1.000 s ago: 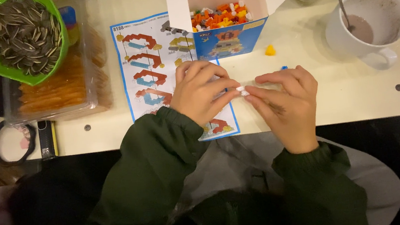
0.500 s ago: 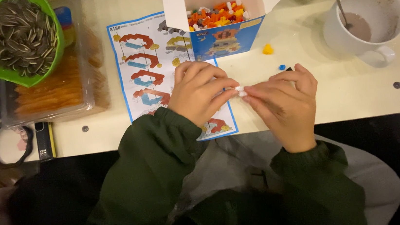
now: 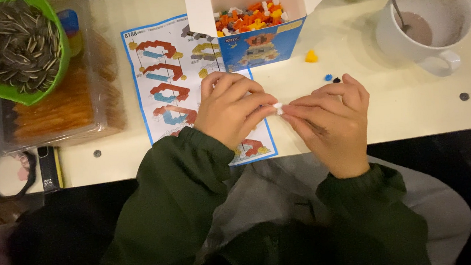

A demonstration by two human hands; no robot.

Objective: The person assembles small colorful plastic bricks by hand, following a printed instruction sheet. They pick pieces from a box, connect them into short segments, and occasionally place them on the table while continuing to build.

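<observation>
My left hand [image 3: 232, 114] and my right hand [image 3: 332, 118] meet fingertip to fingertip over the cream table [image 3: 406, 110], both pinching a tiny white building piece [image 3: 278, 109]. The left hand rests on a blue-bordered instruction sheet [image 3: 161, 82] showing orange and blue build steps. Just beyond the hands stands an open white and blue box [image 3: 257, 29] holding several small coloured bricks. A loose yellow brick [image 3: 311, 56] and two tiny blue and dark pieces [image 3: 331, 78] lie on the table near my right hand.
A white mug [image 3: 426, 22] with a brown drink and a spoon stands at the right. A green bowl of sunflower seeds [image 3: 14, 44] sits on a clear container of orange snacks [image 3: 60, 109] at the left. A dark ring-shaped object [image 3: 6, 172] lies at the table's front edge.
My hands have stayed together on the white piece, with the fingertips closing in more tightly on it. Nothing else on the table has moved.
</observation>
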